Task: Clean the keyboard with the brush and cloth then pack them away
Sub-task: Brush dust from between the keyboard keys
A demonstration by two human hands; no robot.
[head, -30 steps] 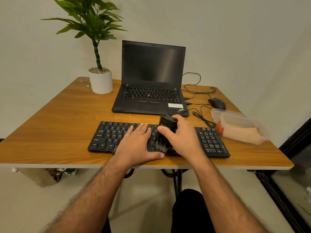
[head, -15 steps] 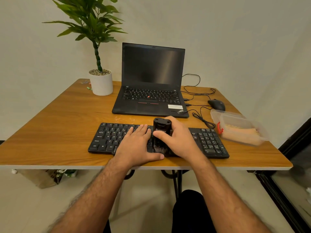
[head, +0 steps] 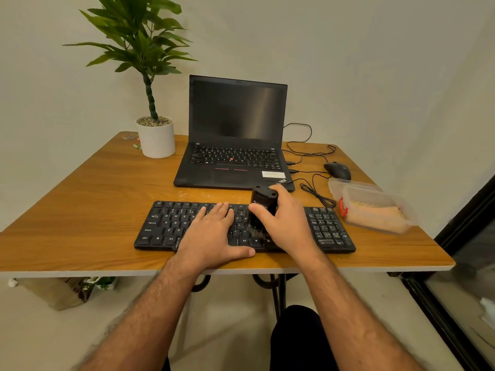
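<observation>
The hands are both on the keyboard [head: 245,227], which lies along the near edge of the table [head: 80,210]. The left hand [head: 214,236] lies flat with straight fingers and presses the keys to keep the board from sliding. The right hand [head: 284,223] is wrapped round the brush [head: 263,203], thumb on the front, holding it upright with the bristles down on the keys. The brush looks small, light and hard, with soft bristles, so its thick black top is the best place to hold. The cloth seems to be in the clear box [head: 375,207] near the right edge.
</observation>
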